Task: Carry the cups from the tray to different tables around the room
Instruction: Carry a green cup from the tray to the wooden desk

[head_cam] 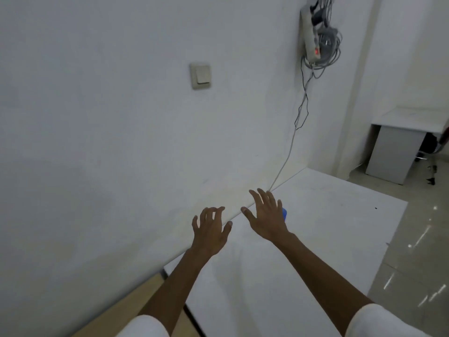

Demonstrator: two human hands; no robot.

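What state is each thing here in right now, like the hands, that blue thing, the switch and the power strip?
Left hand: open, fingers curled, holding nothing.
Right hand: open, fingers spread, holding nothing.
Blue object: on the white table, mostly hidden behind the right hand; cannot tell what it is.
Wall switch: position unclear.
Power strip: hanging on the wall, red light lit, cables plugged in.

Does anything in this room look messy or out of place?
Yes: a power strip hangs on the wall with a tangled bundle of cables beside it, one trailing down to the white table. Nothing looks spilled or broken.
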